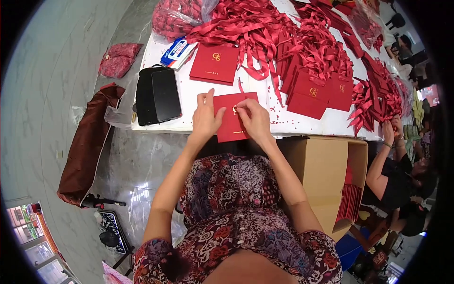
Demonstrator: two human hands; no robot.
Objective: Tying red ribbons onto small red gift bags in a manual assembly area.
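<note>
A flat red paper bag with a gold emblem lies at the table's near edge, its lower part over the edge. My left hand rests along the bag's left side, fingers stretched and thumb apart. Over the bag's middle, my right hand has thumb and fingertips pinched together near the emblem. Whatever is in that pinch is too small to make out. A short red ribbon end sticks up past the bag's top edge. Just beyond lies a small stack of similar red bags.
Left on the white table lie a black phone and a blue-and-white packet. Heaps of red ribbons and ribboned bags cover the far and right parts. An open cardboard box stands right; another person's hands work beyond.
</note>
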